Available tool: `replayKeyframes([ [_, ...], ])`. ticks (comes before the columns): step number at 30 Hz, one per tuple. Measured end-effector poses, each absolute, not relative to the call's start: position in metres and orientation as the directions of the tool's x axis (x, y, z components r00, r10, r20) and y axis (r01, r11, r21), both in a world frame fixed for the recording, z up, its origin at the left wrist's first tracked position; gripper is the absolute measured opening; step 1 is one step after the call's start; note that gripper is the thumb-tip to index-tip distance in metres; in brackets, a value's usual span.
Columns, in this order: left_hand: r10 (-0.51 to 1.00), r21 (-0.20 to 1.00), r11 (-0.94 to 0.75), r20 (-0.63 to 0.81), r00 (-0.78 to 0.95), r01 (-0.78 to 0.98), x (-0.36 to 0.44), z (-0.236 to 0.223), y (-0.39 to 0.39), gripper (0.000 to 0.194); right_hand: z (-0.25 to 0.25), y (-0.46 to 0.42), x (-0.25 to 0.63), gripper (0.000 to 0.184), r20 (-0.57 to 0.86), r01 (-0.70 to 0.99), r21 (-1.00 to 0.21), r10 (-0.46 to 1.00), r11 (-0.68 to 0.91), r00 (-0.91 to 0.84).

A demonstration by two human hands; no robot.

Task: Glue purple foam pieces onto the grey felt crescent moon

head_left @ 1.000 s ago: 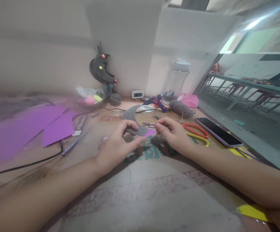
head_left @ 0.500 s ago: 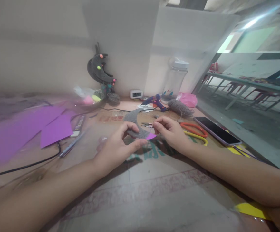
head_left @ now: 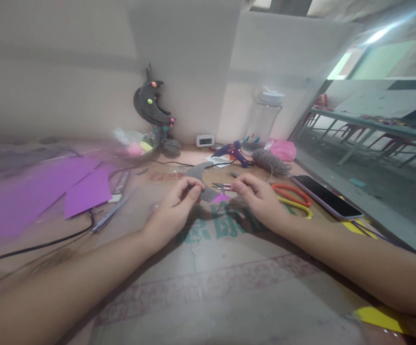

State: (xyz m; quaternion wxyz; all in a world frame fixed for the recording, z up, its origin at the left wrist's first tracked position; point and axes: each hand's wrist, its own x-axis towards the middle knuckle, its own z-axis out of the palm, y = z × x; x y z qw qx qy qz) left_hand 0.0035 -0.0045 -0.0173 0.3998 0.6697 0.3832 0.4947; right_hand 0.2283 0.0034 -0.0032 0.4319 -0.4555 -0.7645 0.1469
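Along the back edge of the table (head_left: 188, 156) stands a bottle (head_left: 263, 122). Left hand (head_left: 174, 202) holds a grey crescent (head_left: 198, 170), right hand (head_left: 258, 200) pinches yarn (head_left: 230, 197).

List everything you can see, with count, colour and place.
Crescent: 1, grey, centre.
Tip: 1, purple, at crescent's end.
Tool handles: 2, orange and yellow, right.
Phone: 1, black, right.
Yarn: 1, grey, behind handles.
Bag: 1, pink, beside yarn.
Glue gun: 1, blue, back.
Clock: 1, white, back.
Bottle: 1, clear, back.
Moon: 1, dark, at wall.
Blurred bits: several, pink and yellow, back left.
Sheets: several, purple, left.
Pen: 1, bluish, left.
Cable: count unclear, black, left.
Scraps: 2, yellow, right.
Table: 1, pale, front.
Far table: 1, greyish, far right.
Stools: several, reddish, under it.
Left fingers: 1 hand, on crescent.
Right fingers: 1 hand, pinched, right of crescent.
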Motion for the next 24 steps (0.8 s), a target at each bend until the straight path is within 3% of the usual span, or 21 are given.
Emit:
replayKeyframes([
  [3, 0.899, 0.9, -0.415, 0.383, 0.213, 0.133, 0.003, -0.019, -0.003, 0.016, 0.002, -0.008, 0.22, 0.027, 0.397, 0.569, -0.652, 0.865, 0.501, -0.307],
  [9, 0.879, 0.873, -0.454, 0.407, 0.247, 0.179, 0.002, -0.021, -0.005, 0.018, 0.005, -0.021, 0.21, 0.027, 0.298, 0.534, -0.745, 0.916, 0.4, -0.27],
  [14, 0.873, 0.871, -0.433, 0.341, 0.347, 0.233, 0.005, -0.02, -0.013, 0.039, 0.004, -0.021, 0.21, 0.026, 0.29, 0.498, -0.784, 0.928, 0.37, -0.233],
  [24, 0.835, 0.773, -0.54, 0.441, 0.33, 0.332, 0.004, -0.016, -0.015, 0.021, 0.003, -0.019, 0.211, 0.026, 0.363, 0.536, -0.706, 0.886, 0.463, -0.288],
])
